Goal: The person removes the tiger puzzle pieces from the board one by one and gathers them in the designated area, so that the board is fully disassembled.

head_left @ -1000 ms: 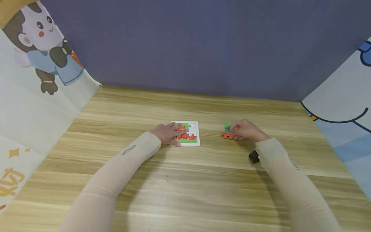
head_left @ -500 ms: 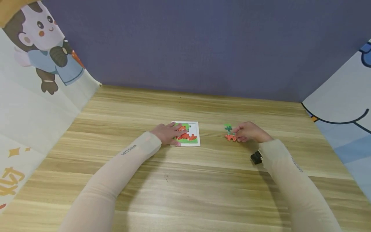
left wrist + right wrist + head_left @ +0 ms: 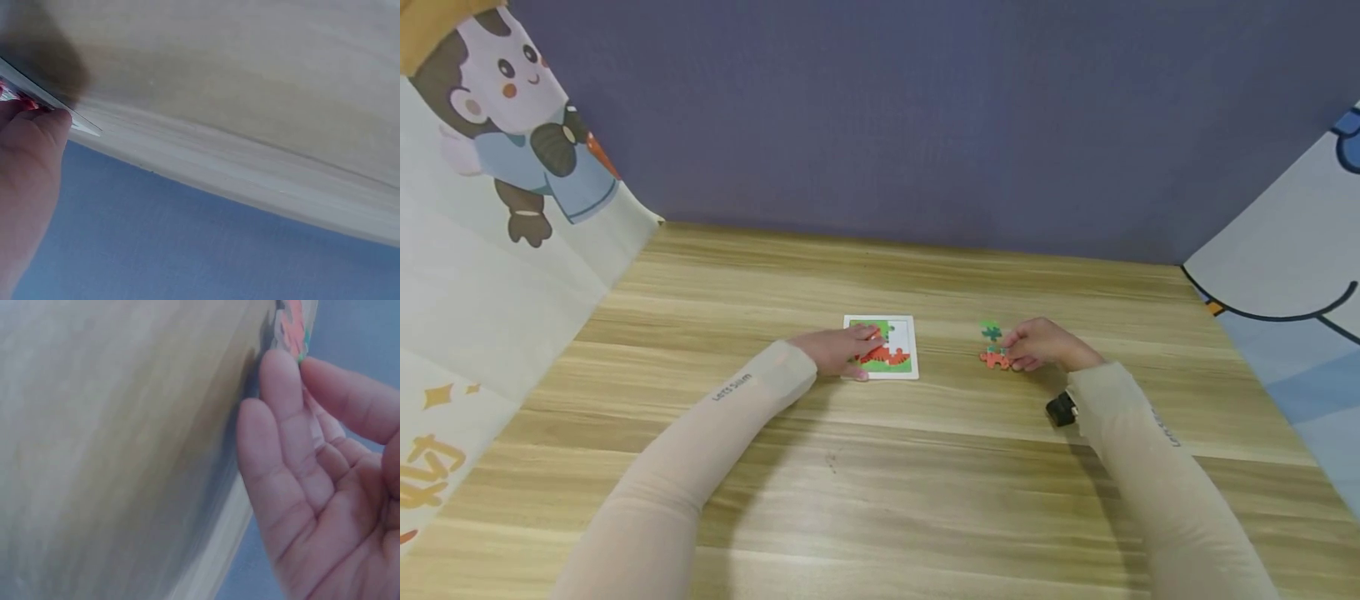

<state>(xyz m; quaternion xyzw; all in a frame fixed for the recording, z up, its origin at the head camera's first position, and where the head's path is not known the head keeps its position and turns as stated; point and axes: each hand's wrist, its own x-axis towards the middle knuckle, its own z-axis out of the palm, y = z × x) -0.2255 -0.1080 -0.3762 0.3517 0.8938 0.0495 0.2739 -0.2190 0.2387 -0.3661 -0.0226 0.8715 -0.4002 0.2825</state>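
My left hand (image 3: 835, 352) rests on the left part of a square jigsaw puzzle board (image 3: 914, 350) with a white frame, its fingers spread over green and orange pieces. The board's upper right shows bare white. In the left wrist view my left hand (image 3: 30, 153) reaches the board's edge (image 3: 84, 125). To the right, my right hand (image 3: 1043, 343) pinches an orange puzzle piece (image 3: 994, 358) by its right side. The right wrist view shows that orange piece (image 3: 291, 328) between the thumb and fingertips of my right hand (image 3: 319, 462). A green puzzle piece (image 3: 991, 331) lies just beyond it.
A small black object (image 3: 1061, 410) shows at the right wrist. The wooden table (image 3: 865, 500) meets a dark blue panel (image 3: 895, 125) at the back. Printed cartoon sheets stand on the left (image 3: 512, 167) and right.
My right hand has drawn slightly right and toward me with the orange piece, which now shows apart from the green one. My left hand stays on the board, its fingers slightly shifted.
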